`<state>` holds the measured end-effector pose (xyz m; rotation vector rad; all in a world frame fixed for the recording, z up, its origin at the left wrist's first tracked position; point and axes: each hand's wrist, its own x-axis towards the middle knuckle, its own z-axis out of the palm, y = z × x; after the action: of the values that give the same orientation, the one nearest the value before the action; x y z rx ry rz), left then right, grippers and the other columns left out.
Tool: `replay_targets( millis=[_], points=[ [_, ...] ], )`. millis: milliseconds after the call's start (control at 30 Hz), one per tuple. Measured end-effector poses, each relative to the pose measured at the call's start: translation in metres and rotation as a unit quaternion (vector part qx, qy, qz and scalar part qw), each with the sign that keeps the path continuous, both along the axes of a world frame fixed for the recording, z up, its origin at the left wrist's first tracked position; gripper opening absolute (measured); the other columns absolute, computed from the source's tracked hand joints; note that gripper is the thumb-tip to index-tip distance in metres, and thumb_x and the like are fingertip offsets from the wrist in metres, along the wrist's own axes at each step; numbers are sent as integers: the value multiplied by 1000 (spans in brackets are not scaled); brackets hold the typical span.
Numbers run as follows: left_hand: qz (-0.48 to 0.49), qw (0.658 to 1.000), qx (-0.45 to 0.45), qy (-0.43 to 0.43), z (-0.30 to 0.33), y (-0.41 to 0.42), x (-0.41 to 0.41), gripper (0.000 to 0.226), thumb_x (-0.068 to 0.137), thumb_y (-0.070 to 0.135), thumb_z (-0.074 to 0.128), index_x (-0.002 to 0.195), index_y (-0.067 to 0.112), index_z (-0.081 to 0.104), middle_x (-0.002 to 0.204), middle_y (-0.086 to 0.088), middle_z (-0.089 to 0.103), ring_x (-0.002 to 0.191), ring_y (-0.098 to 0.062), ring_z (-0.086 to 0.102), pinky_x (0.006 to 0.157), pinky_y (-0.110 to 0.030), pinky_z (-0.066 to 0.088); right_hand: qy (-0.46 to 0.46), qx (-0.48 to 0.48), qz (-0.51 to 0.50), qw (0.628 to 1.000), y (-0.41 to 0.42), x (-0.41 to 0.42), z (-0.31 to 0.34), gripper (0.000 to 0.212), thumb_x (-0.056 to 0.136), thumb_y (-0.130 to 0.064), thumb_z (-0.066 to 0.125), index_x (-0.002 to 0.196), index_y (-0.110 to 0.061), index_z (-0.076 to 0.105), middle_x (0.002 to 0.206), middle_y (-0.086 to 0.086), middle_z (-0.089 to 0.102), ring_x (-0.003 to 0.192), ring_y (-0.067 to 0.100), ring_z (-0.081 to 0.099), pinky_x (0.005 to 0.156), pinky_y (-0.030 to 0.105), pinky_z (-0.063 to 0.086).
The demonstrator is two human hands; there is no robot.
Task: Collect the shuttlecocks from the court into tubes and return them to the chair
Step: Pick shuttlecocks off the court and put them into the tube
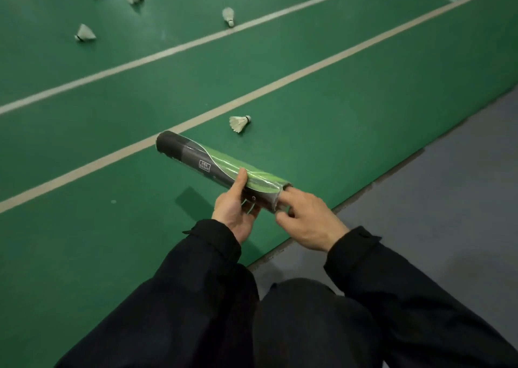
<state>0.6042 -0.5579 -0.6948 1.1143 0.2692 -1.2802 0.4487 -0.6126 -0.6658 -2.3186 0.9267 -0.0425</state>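
Note:
A black and green shuttlecock tube [207, 161] lies nearly level above the court, its far end pointing up-left. My left hand [234, 208] grips it from below near its near end, thumb on top. My right hand [305, 219] is at the tube's near end, fingers curled around the rim; whether a cap is there is hidden. One white shuttlecock [239, 122] lies on the green floor just beyond the tube. Several more lie farther off, such as one by the white line [228, 16] and one at left [84, 33].
Two white court lines [252, 93] run diagonally across the green mat. The mat's edge meets grey floor [434, 185] on the right. My dark sleeves and trousers fill the bottom of the view.

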Motion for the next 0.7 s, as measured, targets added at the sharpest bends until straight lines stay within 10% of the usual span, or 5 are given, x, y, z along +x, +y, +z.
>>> replay_targets(
  millis=[200,400,567,700],
  points=[
    [20,999,-47,-4,35,7,28,83,74,45,78,138,-5,59,130,-23,68,107,-28,66,91,-39,58,-12,263,13,965,-5,53,50,56,97,-14,56,150,-24,41,138,2,61,82,16,75,69,33,62],
    [67,995,-68,-2,12,-39,76,58,75,40,77,119,3,68,109,-13,75,90,-21,72,73,-33,62,-131,219,-73,964,-50,84,27,28,97,-18,63,125,-23,65,105,5,74,67,21,72,58,41,59],
    [33,999,-27,-27,-28,-107,118,76,85,47,73,137,-7,58,135,-27,65,110,-35,65,64,-39,59,-105,348,-22,931,-125,157,-30,23,105,-17,53,126,-24,59,105,-2,70,65,13,69,55,35,57],
    [122,990,48,-44,-53,-166,182,72,84,38,72,136,-9,57,132,-26,67,108,-29,69,91,-39,57,-226,399,-164,873,-192,203,-82,9,98,-21,65,106,-22,70,97,-1,76,64,15,67,55,35,53]
  ],
)
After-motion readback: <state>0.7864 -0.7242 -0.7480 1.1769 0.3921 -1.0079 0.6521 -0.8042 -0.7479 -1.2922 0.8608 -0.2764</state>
